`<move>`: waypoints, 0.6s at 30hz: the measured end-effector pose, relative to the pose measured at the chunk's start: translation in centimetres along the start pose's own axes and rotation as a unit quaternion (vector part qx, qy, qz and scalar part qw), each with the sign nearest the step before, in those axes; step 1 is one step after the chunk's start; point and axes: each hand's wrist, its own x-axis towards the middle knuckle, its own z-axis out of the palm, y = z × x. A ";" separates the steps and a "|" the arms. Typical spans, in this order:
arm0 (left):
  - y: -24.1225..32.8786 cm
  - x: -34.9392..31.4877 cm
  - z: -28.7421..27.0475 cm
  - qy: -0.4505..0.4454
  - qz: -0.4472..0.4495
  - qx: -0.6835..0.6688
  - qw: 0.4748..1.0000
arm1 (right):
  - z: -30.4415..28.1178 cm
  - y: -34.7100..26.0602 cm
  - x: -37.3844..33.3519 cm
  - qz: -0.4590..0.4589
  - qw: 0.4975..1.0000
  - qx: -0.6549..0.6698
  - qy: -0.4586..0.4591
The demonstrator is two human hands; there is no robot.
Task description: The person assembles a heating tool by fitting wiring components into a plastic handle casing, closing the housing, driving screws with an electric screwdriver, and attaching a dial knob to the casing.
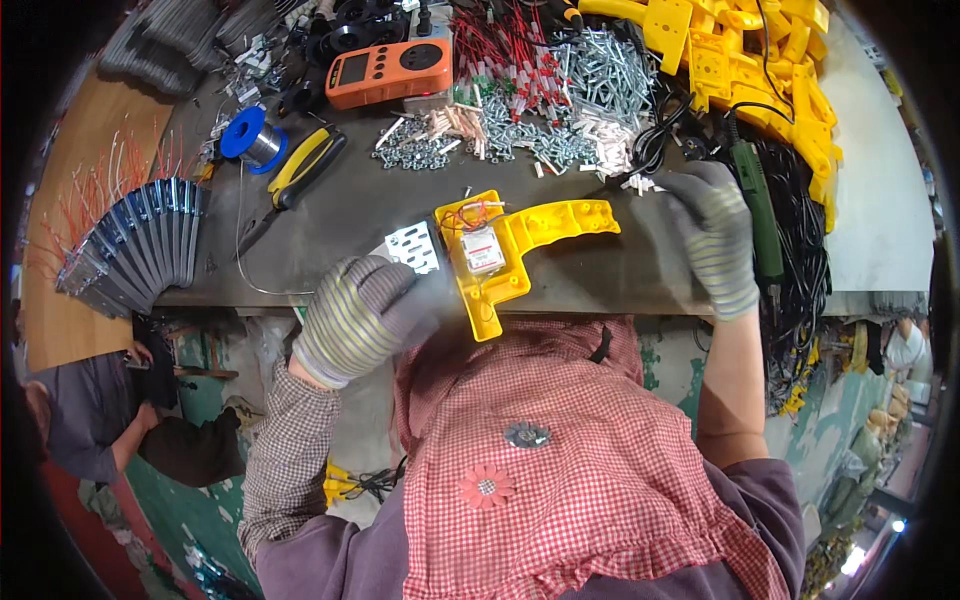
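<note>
Left hand (362, 318): fingers curled beside plate (412, 247)
Right hand (714, 232): fingers bent
Either grip: cannot be told
Shell (514, 264): laid open-side up, likely for access

The yellow casing (512, 284), an open half-shell, lay hollow side up at the front of the dark bench (600, 270), its lower end reaching past the edge. Its curved handle (565, 222) pointed right, tapering slightly (small holes dotted its inner face). A white boxy module (485, 252) sat in the main cavity, with thin red wires (462, 217) looped above it. Against the casing's left side stood a silvery slotted plate (412, 248), tilted a little.
</note>
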 end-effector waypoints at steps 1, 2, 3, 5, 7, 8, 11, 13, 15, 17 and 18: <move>0.4 0.3 -0.2 -0.002 -0.001 -0.002 1.000 | 0.6 -0.7 0.6 -0.030 0.999 -0.022 -0.022; 1.0 1.2 -0.8 0.018 -0.044 -0.041 0.998 | 1.3 -0.9 1.0 -0.027 0.999 -0.021 -0.022; 1.4 2.0 -1.2 0.037 -0.087 -0.080 0.992 | 2.1 -0.8 1.4 -0.046 0.998 -0.030 -0.032; 1.7 3.0 -1.2 0.034 -0.126 -0.124 0.984 | 3.3 -0.2 2.4 -0.064 0.996 -0.038 -0.040; 1.7 5.4 -0.5 0.134 -0.130 -0.036 0.982 | 4.3 0.7 3.4 -0.103 0.986 -0.089 -0.093; 1.7 6.7 -0.7 0.133 -0.137 -0.018 0.981 | 4.0 0.6 4.1 -0.121 0.985 -0.094 -0.083; 1.4 9.6 0.5 0.141 -0.141 -0.024 0.980 | 3.4 1.1 5.3 -0.141 0.989 0.045 0.000; 1.2 10.8 1.2 0.128 -0.137 -0.054 0.981 | 2.5 0.7 4.3 -0.116 0.988 0.101 0.012; 1.2 11.2 1.9 0.104 -0.126 -0.154 0.975 | 2.3 -0.1 2.4 0.003 0.966 0.257 0.027; 0.6 11.4 2.9 0.136 -0.075 -0.182 0.971 | 2.2 0.3 1.0 0.005 0.962 0.271 0.023; 0.7 11.0 2.6 0.126 -0.088 -0.193 0.969 | 2.4 0.5 0.4 -0.034 0.968 0.248 0.026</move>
